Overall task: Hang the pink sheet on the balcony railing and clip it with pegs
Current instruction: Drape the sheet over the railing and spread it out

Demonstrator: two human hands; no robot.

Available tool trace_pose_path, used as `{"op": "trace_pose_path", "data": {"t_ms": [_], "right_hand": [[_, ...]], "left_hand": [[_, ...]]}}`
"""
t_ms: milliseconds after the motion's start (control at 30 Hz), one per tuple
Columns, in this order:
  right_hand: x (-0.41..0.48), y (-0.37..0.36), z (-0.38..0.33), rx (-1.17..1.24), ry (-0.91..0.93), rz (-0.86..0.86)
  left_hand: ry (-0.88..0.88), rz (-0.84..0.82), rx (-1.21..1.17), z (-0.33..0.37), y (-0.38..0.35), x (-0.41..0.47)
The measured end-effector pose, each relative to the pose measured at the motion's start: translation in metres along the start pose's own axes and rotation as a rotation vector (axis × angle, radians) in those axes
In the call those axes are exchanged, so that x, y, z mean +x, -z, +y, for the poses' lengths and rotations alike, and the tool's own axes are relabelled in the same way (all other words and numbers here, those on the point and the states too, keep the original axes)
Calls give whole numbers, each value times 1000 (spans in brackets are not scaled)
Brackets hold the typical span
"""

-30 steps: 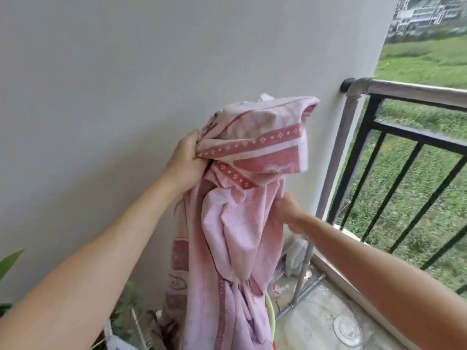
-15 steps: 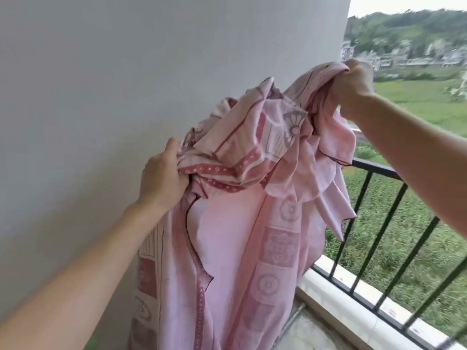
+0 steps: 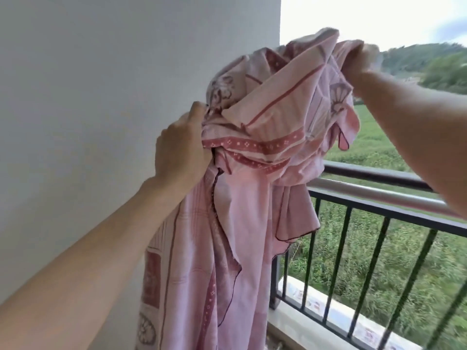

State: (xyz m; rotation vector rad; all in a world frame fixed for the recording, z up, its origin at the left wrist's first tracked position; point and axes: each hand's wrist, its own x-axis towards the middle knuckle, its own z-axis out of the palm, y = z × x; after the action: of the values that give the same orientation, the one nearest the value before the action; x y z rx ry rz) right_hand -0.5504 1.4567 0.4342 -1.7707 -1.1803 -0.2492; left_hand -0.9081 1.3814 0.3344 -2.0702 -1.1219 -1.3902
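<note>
Risk starts at the left hand, its grip closed round a crumpled wad of the pink sheet, which hangs beside the white wall, not yet on the railing: bunched so, it may land lumped. Raised far right, the right hand grips a gathered edge; a slip could send cloth overboard. Thin limp printed cloth, wavy hem; smooth round rail, dark upright bars.
</note>
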Motion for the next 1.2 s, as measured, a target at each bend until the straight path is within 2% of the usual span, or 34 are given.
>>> {"op": "trace_pose_path", "data": {"t_ms": [33,67,133,167,200,233,300,333,400,433,467,533,600,700,800,833,867,967,1000,1067,1133,1200], "right_hand": [[-6,-1,11,-108,22,-68],[-16,-6,27,-314,92,-187],[-35,-24,59,-590,53,-682],[-45,-29,68,-630,9,-921],[-51,-30,68,-575,-3,-1055],[-57,-27,61,-447,-3,-1092],[-65,-21,52,-211,26,-1067],[-76,-14,43,-114,35,-1106],[-100,-7,29,-68,100,-1181],[-117,-11,25,-117,190,-1148],[-132,-20,23,-189,283,-1034],[-141,-44,27,-292,429,-655],[-121,-44,36,-305,467,-377],[-54,-2,68,-330,329,-167],[-19,33,101,-561,260,-1],[-22,32,106,-616,248,-49],[-30,27,112,-659,230,-174],[-64,5,125,-839,123,-767],[-73,2,125,-828,112,-868],[-81,9,103,-570,172,-828],[-93,18,64,-253,311,-747],[-112,18,27,-136,456,-789]], "left_hand": [[17,-28,-10,3,-13,-1],[40,-53,-18,5,-25,-3],[91,-108,-34,8,-47,-7],[116,-131,-50,8,-53,-8],[138,-143,-77,8,-60,-6],[164,-143,-111,7,-64,-3],[255,-123,-196,1,-70,6],[322,-106,-246,-3,-73,12],[440,-76,-336,-8,-75,22],[465,-71,-361,-8,-75,26],[467,-72,-372,-6,-75,29],[427,-77,-363,0,-72,34],[329,-77,-285,3,-66,36],[195,-85,-135,4,-58,32],[125,-149,-43,18,-60,25],[114,-172,-20,23,-64,22],[96,-194,-1,29,-68,19],[57,-259,45,38,-78,9],[58,-278,49,38,-80,6],[68,-297,35,39,-84,0],[92,-290,0,42,-87,-6],[121,-278,-88,45,-89,-14]]}}
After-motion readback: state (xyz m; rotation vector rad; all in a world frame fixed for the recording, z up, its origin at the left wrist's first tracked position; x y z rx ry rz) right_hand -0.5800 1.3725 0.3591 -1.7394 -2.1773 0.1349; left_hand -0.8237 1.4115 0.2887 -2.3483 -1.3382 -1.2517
